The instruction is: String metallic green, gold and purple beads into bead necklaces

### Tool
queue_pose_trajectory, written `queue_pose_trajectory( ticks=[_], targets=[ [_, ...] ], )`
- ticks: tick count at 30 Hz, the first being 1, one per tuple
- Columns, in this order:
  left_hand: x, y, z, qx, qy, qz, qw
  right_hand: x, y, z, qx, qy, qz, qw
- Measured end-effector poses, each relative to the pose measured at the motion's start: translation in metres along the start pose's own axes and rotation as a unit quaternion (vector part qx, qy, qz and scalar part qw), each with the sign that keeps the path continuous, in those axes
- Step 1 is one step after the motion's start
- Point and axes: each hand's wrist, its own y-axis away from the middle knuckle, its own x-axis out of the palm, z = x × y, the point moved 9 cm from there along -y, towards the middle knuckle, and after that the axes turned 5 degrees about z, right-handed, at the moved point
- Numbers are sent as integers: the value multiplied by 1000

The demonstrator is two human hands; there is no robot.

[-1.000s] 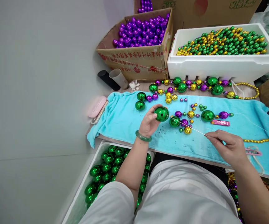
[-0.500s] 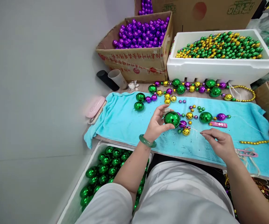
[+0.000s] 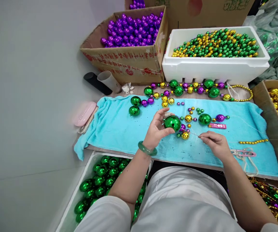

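Note:
My left hand (image 3: 154, 129) holds a large shiny green bead (image 3: 172, 124) between thumb and fingers, above the towel. A green bangle (image 3: 147, 148) is round that wrist. From the bead's right side a thin straight strand (image 3: 189, 132) runs to my right hand (image 3: 215, 144), which pinches its end. Whether it is a needle or taut thread I cannot tell. Right behind the held bead lie a purple bead (image 3: 182, 127) and a gold bead (image 3: 185, 135), with loose thread ends beside them. Farther right rests a row with a big green bead (image 3: 204, 119) and a purple bead (image 3: 220, 118).
A blue towel (image 3: 115, 129) covers the table. Behind it stand a carton of purple balls (image 3: 129, 58) and a white foam box (image 3: 213, 69). A finished-looking bead string (image 3: 189, 90) lies along the back. Pink snips (image 3: 246, 153) and a pink-labelled strip (image 3: 217, 126) lie rightward.
My left hand has brought the green bead rightward and down, over the beads on the towel. The visible stretch of strand between bead and right hand has become shorter. The camera view has shifted slightly.

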Motion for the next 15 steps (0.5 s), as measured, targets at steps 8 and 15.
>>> queue_pose_trajectory(
  ticks=[8,15],
  targets=[
    [18,-4,10,-33,4,-10,999,6,-4,-6,27,-53,-16,998],
    [36,-16,20,-103,6,114,988,8,-8,-13,62,-152,-31,986]
  ],
)
